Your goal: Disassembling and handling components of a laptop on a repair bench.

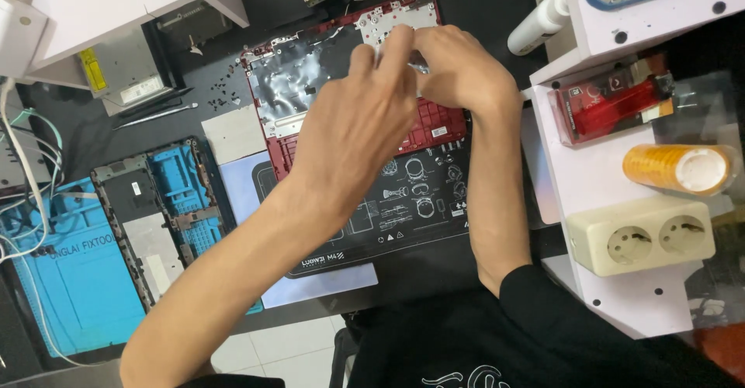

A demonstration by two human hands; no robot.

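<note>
- Dark surface [481, 8] is carrying everything, with a blue mat [77, 279] lying at the lower left.
- Red laptop shell [310, 77] is sitting at upper centre.
- Left hand [353, 128] and right hand [458, 66] are meeting over its upper right, fingers pressed together; what they are pinching cannot be told.

Left hand: my left hand [353, 128] reaches forward, fingers curled, knuckles up.
Right hand: my right hand [458, 70] meets it, fingertips pinched together.
Forearms: both bare, converging.
</note>
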